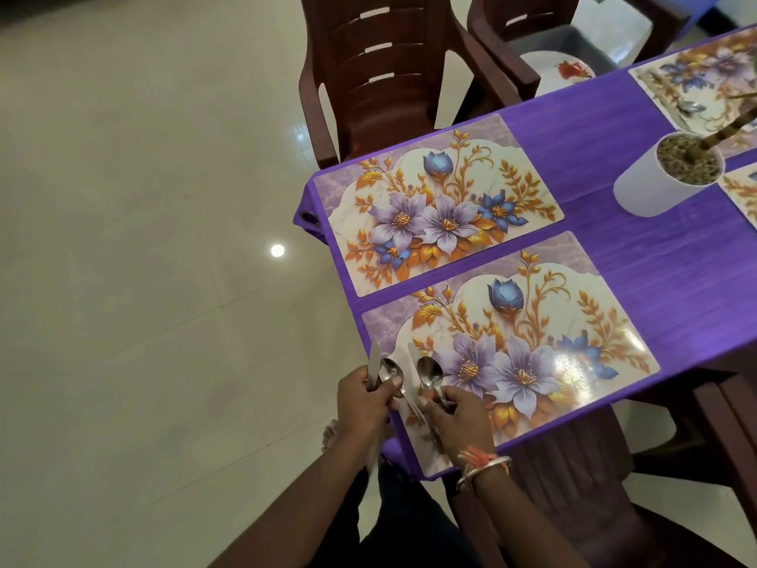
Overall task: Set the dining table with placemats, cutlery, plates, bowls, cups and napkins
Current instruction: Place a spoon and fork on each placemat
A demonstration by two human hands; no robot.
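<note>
Left hand [364,397] grips knife [374,362] and spoon [391,373], handles hidden in the fist, at 9 o'clock edge of near placemat [532,321]. Right hand [454,412] pinches second spoon [429,373]. Second knife [413,353] between the hands; which hand holds it unclear. Corner placemat [696,84] at 1 o'clock on surface [614,248], cut off.

**Tally at the bench**

The bench [614,248] carries four floral placemats. One placemat [438,211] and a second placemat [512,354] lie left of the white pot [655,186], a third placemat [696,75] beyond it, and a fourth placemat [743,194], cut off, at its right.

- **Pot:** one.
- **Spoons:** three. One spoon [389,371] is in the left hand [362,399], another spoon [430,373] in the right hand [454,416], and a third spoon [692,107] beyond the pot.
- **Knives:** two, one knife [373,362] and another knife [413,354].
- **Plate:** one plate [565,71].
- **Chairs:** three show plainly.
</note>
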